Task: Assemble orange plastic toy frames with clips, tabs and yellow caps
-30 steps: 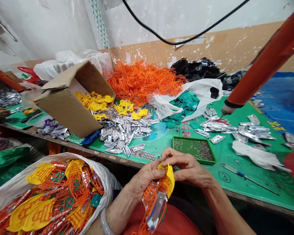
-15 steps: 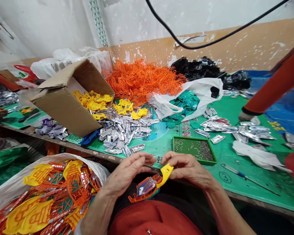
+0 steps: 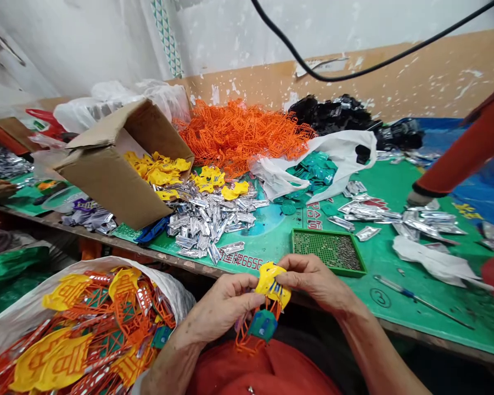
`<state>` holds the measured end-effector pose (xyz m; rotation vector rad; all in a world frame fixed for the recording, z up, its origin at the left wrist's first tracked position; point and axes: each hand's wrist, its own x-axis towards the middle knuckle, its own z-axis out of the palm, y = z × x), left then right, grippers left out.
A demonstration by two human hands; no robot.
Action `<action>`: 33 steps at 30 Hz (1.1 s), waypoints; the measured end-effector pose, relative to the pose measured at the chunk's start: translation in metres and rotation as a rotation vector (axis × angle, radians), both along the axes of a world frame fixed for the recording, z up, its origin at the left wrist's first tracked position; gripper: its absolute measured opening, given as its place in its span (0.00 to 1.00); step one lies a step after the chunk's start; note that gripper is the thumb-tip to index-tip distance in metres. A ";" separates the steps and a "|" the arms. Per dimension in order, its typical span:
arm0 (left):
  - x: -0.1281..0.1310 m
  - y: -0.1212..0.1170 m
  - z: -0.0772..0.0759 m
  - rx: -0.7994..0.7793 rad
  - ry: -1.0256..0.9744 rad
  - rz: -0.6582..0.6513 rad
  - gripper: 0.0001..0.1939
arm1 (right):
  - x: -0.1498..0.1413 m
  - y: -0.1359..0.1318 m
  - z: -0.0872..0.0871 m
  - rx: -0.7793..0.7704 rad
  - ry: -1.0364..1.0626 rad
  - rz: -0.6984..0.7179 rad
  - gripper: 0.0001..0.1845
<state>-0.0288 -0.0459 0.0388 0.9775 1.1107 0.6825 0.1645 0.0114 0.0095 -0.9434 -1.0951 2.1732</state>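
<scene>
Plastic assembly [image 3: 263,325], one, yellow, orange and green: just before the near edge of the bench [image 3: 278,241], between the hands. Left grip [image 3: 222,308]: pinching its yellow part's left side. Right grip [image 3: 319,284]: pinching the right.

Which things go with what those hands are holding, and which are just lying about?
Seem to belong, by their matching colours:
yellow-orange-green piece, in left hand and right hand
yellow parts in the box
orange frames
similar pieces in the sack

Probably just lying about:
crumpled white plastic
pale plastic bags
black cable, hanging
</scene>
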 end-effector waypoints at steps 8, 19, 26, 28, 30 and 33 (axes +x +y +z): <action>0.004 -0.002 -0.013 -0.159 -0.192 0.186 0.19 | -0.004 0.000 0.006 -0.060 -0.032 -0.033 0.20; 0.015 -0.001 -0.021 -0.197 -0.292 0.236 0.16 | -0.001 0.006 -0.001 0.043 -0.150 -0.094 0.19; 0.014 -0.005 -0.011 0.069 -0.030 0.104 0.11 | 0.006 0.005 0.001 0.174 -0.112 -0.064 0.19; 0.014 -0.009 -0.003 0.318 0.189 0.019 0.09 | 0.010 0.003 0.002 0.242 -0.062 -0.036 0.17; 0.016 -0.015 0.003 0.594 0.430 -0.057 0.10 | 0.016 0.001 0.001 0.352 -0.002 -0.013 0.12; 0.021 -0.024 0.008 0.905 0.670 -0.160 0.13 | 0.025 -0.003 -0.001 0.498 0.039 -0.014 0.07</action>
